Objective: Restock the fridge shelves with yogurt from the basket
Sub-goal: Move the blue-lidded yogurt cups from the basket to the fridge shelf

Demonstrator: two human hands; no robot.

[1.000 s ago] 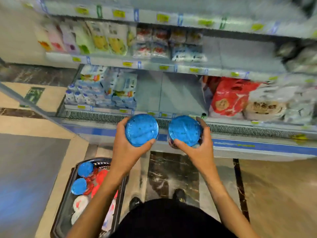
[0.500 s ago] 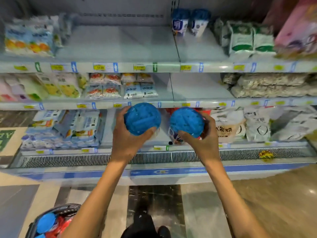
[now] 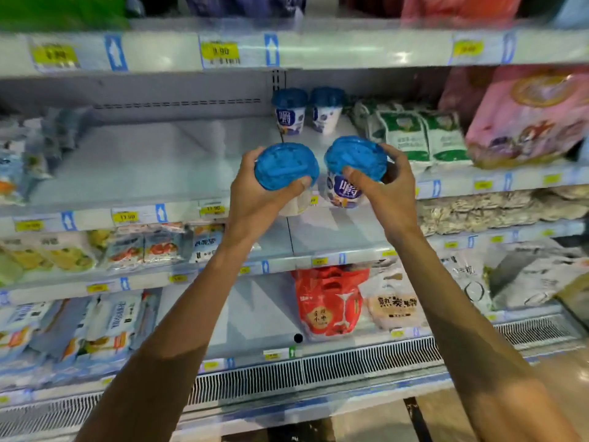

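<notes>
Both arms extend from the bottom of the frame toward the centre, each hand raised in front of the refrigerated shelving.

1. The left hand (image 3: 251,199) grasps a left yogurt cup (image 3: 287,167) from its side. The thumb lies along the near edge of the blue lid and the fingers curl round the far side. The white cup body shows below the thumb.
2. The right hand (image 3: 392,193) grasps a right yogurt cup (image 3: 355,157) in the same manner, thumb on the near edge of its blue lid. The printed label on this cup faces the camera.
3. The two held cups sit side by side at frame centre, close together. Both are tilted, lids toward the camera, and are held in the air in front of the second shelf (image 3: 153,161) from the top.

Two shelved yogurt cups (image 3: 289,111) of the same type stand upright at the back of that shelf, just above the held cups in the frame. Green-and-white bags (image 3: 414,135) lie to their right, and a pink bag (image 3: 526,116) occupies the upper right. A red bag (image 3: 328,301) sits on the bottom shelf, below centre. A vent grille (image 3: 350,362) runs along the lower front of the cabinet.
</notes>
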